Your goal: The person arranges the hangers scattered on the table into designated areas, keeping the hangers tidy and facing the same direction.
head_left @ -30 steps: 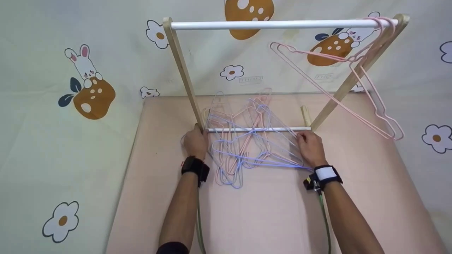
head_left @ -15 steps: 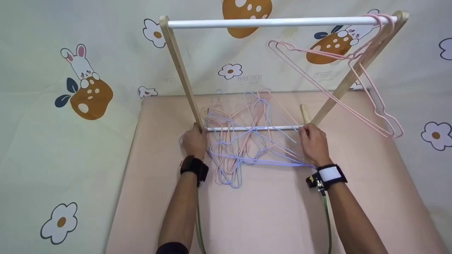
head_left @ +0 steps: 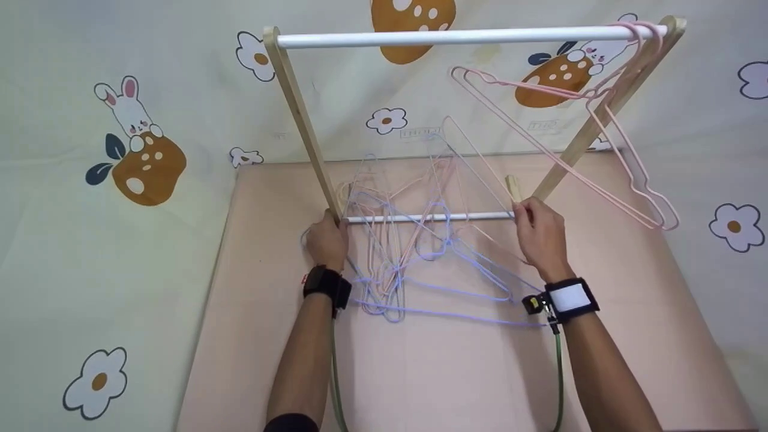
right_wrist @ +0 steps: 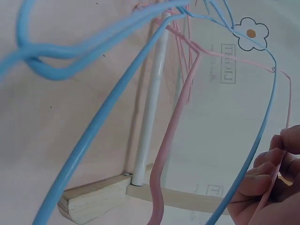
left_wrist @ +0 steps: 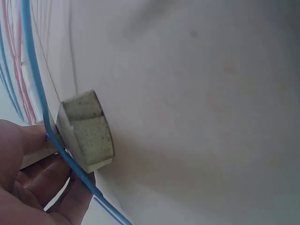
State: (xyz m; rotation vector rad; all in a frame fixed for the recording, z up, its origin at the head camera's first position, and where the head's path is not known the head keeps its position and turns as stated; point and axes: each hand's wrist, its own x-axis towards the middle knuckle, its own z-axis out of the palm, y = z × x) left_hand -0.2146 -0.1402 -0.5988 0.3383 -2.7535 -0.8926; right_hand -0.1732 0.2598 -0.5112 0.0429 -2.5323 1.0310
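Observation:
My left hand grips the foot of the left wooden post of a small clothes rack. In the left wrist view, fingers curl about the wood beside its block end, with a blue hanger wire crossing them. At the rack's lower right, my right hand pinches a pink hanger by its wire, tilted up above the pile. Blue hangers lie tangled with other pink ones between both hands; several overlap, so single outlines are hard to tell.
Two pink hangers hang at the right end of the white top rail. A white lower rail runs behind the pile. The pink mat meets a patterned backdrop.
My right hand has moved slightly right and up, raising the pink hanger out of the pile. Blue hangers have shifted and spread toward the front. The left hand stays on the post.

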